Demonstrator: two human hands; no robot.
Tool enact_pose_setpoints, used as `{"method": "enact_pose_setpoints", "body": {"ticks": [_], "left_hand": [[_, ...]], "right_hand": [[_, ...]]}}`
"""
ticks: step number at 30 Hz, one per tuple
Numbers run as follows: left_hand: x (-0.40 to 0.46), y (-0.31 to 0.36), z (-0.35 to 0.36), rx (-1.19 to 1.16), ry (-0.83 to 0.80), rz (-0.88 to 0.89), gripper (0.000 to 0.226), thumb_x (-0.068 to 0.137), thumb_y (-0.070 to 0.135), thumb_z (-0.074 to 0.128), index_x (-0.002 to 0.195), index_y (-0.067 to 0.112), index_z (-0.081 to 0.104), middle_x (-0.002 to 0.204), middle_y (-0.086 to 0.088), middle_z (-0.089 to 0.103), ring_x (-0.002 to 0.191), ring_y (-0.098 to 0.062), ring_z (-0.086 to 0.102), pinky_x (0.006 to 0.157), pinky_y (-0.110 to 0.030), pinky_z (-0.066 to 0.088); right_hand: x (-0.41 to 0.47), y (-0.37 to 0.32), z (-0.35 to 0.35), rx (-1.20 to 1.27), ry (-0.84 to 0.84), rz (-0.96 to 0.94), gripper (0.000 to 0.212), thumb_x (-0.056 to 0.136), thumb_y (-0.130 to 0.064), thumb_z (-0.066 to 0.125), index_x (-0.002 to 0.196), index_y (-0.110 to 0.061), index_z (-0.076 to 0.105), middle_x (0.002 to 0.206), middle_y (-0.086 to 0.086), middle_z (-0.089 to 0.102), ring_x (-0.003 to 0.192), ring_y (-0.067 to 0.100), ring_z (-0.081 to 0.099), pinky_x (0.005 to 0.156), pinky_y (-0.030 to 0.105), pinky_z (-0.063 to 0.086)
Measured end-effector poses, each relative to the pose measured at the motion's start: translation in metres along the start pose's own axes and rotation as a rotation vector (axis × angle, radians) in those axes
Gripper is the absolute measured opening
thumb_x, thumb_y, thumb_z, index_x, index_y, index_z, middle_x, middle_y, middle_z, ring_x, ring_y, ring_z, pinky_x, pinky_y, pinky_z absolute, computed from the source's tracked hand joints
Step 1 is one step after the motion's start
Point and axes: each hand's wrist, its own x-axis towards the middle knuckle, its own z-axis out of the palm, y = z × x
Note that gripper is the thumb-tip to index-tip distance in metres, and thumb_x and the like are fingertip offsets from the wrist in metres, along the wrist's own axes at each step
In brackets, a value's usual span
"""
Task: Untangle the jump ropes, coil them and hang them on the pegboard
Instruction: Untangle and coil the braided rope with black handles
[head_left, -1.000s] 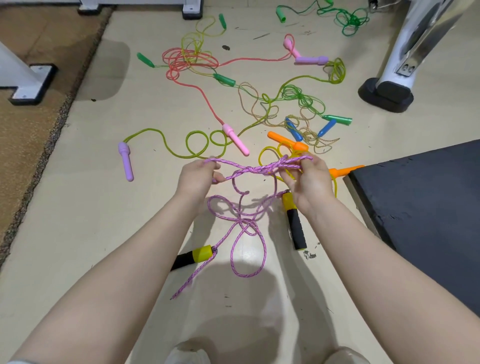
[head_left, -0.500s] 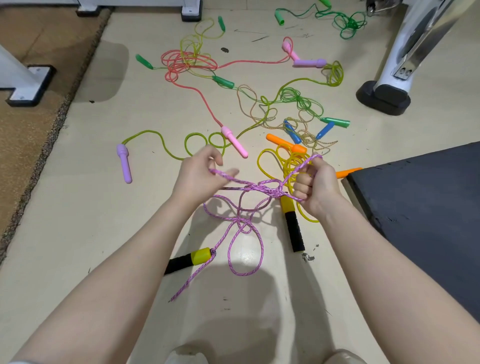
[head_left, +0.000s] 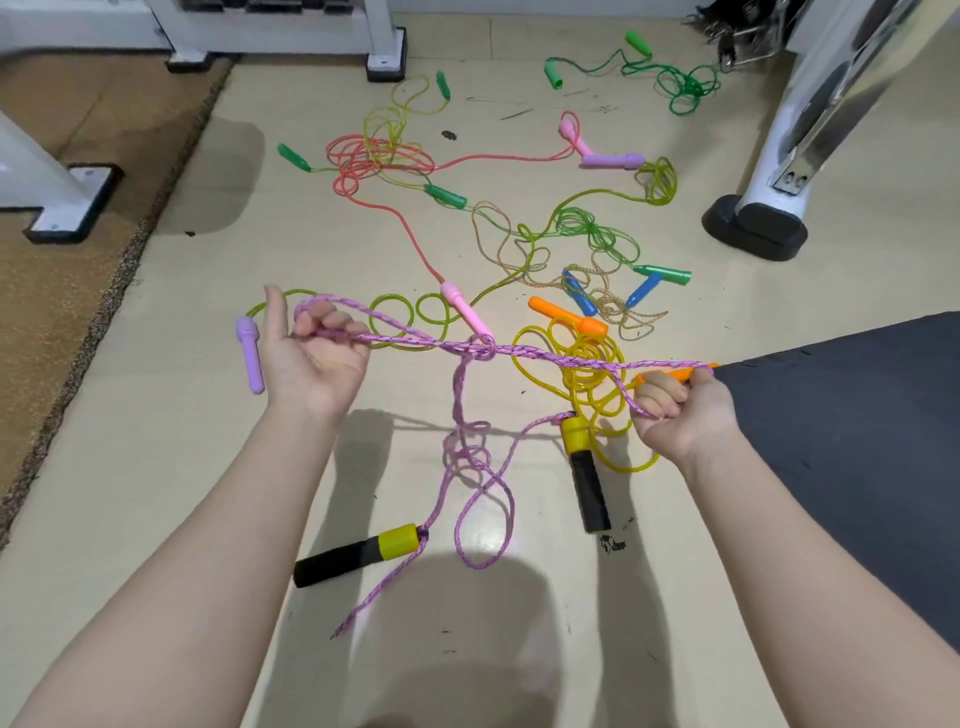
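A purple braided jump rope (head_left: 545, 354) is stretched taut between my hands above the floor, with a knot (head_left: 480, 352) near its middle. My left hand (head_left: 311, 358) grips a loop of it at the left, palm up, fingers curled. My right hand (head_left: 675, 410) holds the other end in a fist. More purple rope hangs from the knot in tangled loops down to the floor. Its two black-and-yellow handles lie below: one handle (head_left: 358, 553) at the lower left, the other handle (head_left: 584, 473) upright under my right hand.
Several other ropes lie tangled on the cream floor beyond: a yellow rope with orange handles (head_left: 569, 317), a pink rope (head_left: 379, 161), green ropes (head_left: 680, 85), a lilac handle (head_left: 249, 353). A dark mat (head_left: 857, 441) lies right, a brown carpet (head_left: 62, 260) left, white machine legs (head_left: 763, 228) behind.
My hands have moved apart, left hand leftward and right hand rightward, pulling the purple rope taut. The bunched tangle between them has drawn out into a line with one knot.
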Motion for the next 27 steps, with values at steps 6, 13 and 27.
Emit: {"method": "enact_pose_setpoints", "body": {"ticks": [6,13,27], "left_hand": [[-0.001,-0.002,-0.004,0.259,0.0,0.052,0.013,0.095,0.026,0.05,0.083,0.022,0.046,0.098,-0.002,0.055,0.038,-0.002,0.033,0.049,-0.013,0.038],[-0.007,-0.015,-0.015,1.125,0.165,0.223,0.084,0.089,0.036,0.059,0.15,0.031,0.001,0.157,0.005,-0.009,0.141,-0.01,0.013,0.101,-0.027,0.028],[-0.008,-0.029,-0.06,2.19,-0.103,0.14,0.112,0.078,0.057,0.062,0.148,0.016,-0.015,0.072,-0.008,0.062,0.084,-0.03,0.062,0.064,-0.033,0.04]], "right_hand": [[-0.005,0.009,0.009,0.034,-0.075,-0.02,0.057,0.097,-0.055,0.014,0.132,-0.014,0.034,0.097,0.01,0.072,0.063,0.016,0.066,0.041,0.014,0.037],[-0.018,0.021,0.032,-0.059,-0.054,-0.175,0.035,0.101,-0.039,0.023,0.106,-0.019,0.05,0.136,0.01,0.052,0.125,0.035,0.048,0.101,0.041,0.042],[0.023,0.012,-0.052,-1.907,0.23,-0.715,0.062,0.089,-0.007,0.048,0.146,-0.011,0.024,0.139,0.021,0.037,0.129,0.036,0.036,0.094,0.035,0.036]]}}
